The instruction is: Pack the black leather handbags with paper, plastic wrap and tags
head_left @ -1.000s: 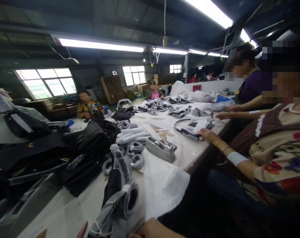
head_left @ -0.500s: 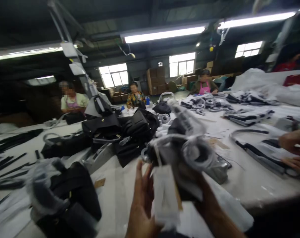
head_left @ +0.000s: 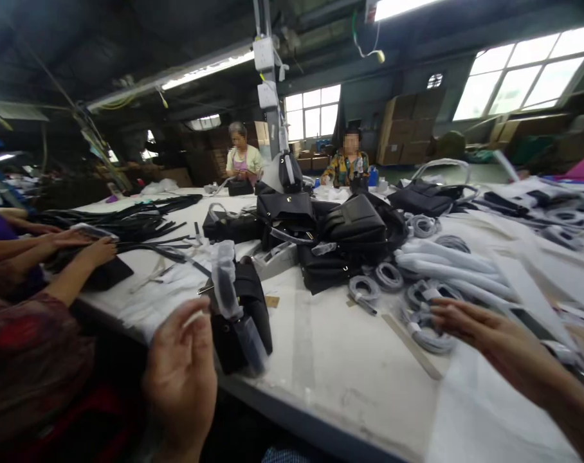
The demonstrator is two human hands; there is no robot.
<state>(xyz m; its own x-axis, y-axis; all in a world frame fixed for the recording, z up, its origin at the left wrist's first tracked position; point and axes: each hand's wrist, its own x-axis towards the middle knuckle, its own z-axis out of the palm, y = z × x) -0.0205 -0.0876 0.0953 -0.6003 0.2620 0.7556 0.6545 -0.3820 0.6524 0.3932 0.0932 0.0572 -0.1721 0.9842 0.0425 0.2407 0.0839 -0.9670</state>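
Note:
My left hand (head_left: 183,370) is raised at the table's front edge, fingers loosely curled and apart, holding nothing. Just beyond it stands a black bag (head_left: 260,292) with a plastic-wrapped handle (head_left: 226,283); whether they touch, I cannot tell. My right hand (head_left: 485,331) reaches in from the right with its fingers stretched out. Its fingertips are over the plastic-wrapped coiled straps (head_left: 434,341), with no object visible in its grasp. A white sheet (head_left: 494,411) lies below the right hand.
A pile of black bags (head_left: 352,222) fills the middle of the table (head_left: 330,366). White wrapped rolls (head_left: 451,260) lie to the right, black strips (head_left: 123,222) to the left. A co-worker's hands (head_left: 96,254) work close by on the left. Two people sit across the table.
The view has swung left. Half a second ago my hands were around a tagged black bag with plastic-wrapped parts; now they are wide apart, and that bag is out of them.

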